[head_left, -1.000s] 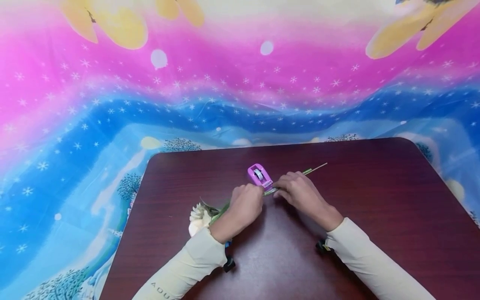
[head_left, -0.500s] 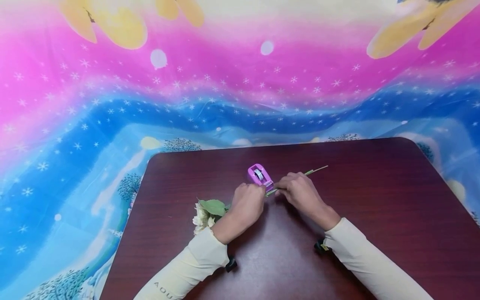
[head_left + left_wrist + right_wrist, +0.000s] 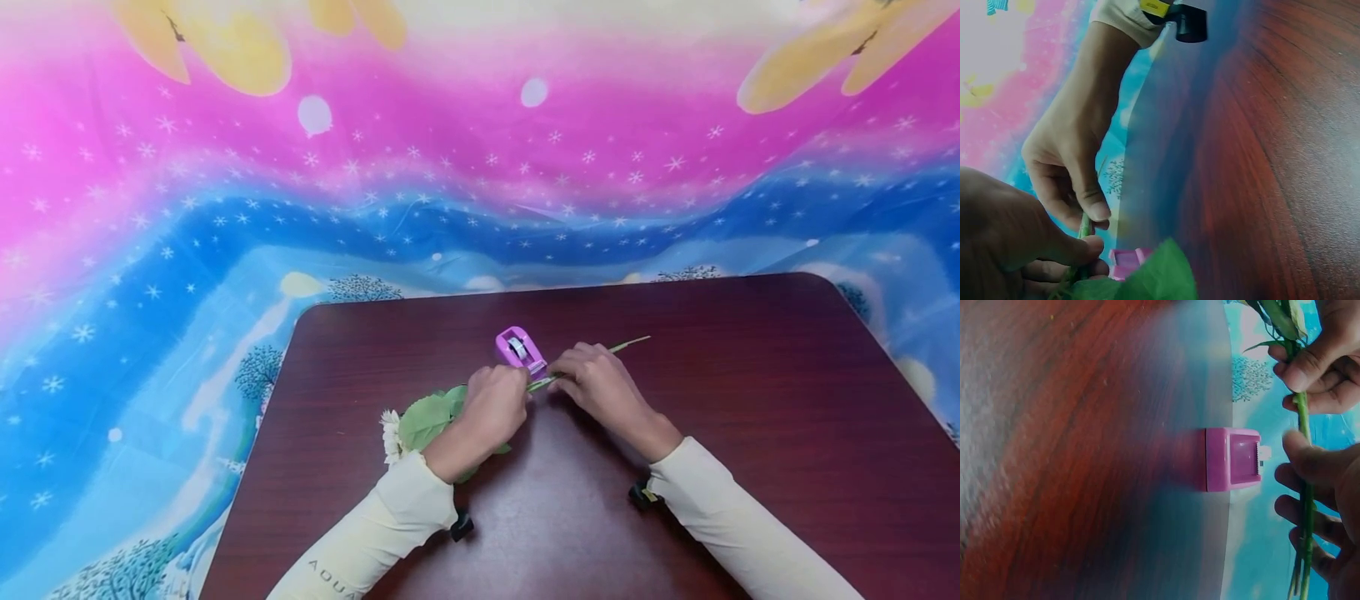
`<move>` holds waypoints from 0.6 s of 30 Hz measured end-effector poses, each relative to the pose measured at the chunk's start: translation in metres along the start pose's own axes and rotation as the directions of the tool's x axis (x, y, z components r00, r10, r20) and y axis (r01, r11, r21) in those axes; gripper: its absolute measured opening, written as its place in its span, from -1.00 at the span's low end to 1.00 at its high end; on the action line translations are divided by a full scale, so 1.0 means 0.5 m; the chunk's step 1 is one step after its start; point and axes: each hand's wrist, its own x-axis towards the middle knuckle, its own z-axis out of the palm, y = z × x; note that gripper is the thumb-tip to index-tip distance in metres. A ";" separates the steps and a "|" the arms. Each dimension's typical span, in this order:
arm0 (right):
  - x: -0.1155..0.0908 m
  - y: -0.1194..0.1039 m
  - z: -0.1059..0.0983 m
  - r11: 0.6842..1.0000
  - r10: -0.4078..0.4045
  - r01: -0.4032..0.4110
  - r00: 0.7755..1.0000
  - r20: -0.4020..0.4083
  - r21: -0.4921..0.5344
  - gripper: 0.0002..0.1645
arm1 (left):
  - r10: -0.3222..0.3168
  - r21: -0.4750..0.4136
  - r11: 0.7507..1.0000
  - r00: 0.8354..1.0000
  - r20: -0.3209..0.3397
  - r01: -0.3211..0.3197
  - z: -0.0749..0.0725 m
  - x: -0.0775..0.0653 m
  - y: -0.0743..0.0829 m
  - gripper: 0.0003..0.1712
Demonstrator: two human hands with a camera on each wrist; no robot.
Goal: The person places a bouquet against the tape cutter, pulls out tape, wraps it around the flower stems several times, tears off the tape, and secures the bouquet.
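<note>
In the head view my left hand (image 3: 487, 417) grips green flower stems (image 3: 542, 383), its thumb and fingers closing on them just below the leaves. My right hand (image 3: 603, 387) holds the same stems a short way along, thumb on one side and fingers on the other, as the right wrist view shows. The thin stem ends stick out beyond it. Cream-white flowers (image 3: 391, 435) and broad green leaves (image 3: 426, 421) show behind the left wrist, which partly hides them. A small pale patch lies on the stems between the hands; I cannot tell what it is.
Just beyond the hands stands a pink-purple tape dispenser (image 3: 531, 364) with a roll in it, its cutter end facing the stems. The dark red-brown table (image 3: 750, 375) ends at rounded far corners, in front of a colourful snowflake-printed cloth (image 3: 450, 233).
The flower bundle has turned about its stems: the leaves now face up and cover more of the blossoms. Both hands stay nearly in place, and the stem tip has dipped slightly.
</note>
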 end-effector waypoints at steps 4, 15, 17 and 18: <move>-0.001 -0.002 -0.003 0.999 0.031 -0.030 0.998 0.059 -0.013 -0.71 | 0.022 0.033 0.999 0.999 -0.036 -0.021 0.008 -0.002 0.001 -0.86; -0.008 0.007 0.005 0.995 -0.095 0.096 0.995 -0.021 0.011 -0.77 | 0.058 0.074 0.996 0.994 -0.096 -0.051 0.020 -0.003 0.002 -0.86; -0.009 0.009 0.007 0.995 -0.097 0.097 0.995 -0.033 0.018 -0.76 | 0.060 0.065 0.996 0.994 -0.090 -0.054 0.022 -0.002 0.001 -0.86; -0.010 0.010 0.008 0.995 -0.093 0.094 0.995 -0.032 0.019 -0.76 | 0.056 0.053 0.997 0.995 -0.081 -0.051 0.021 -0.002 0.001 -0.87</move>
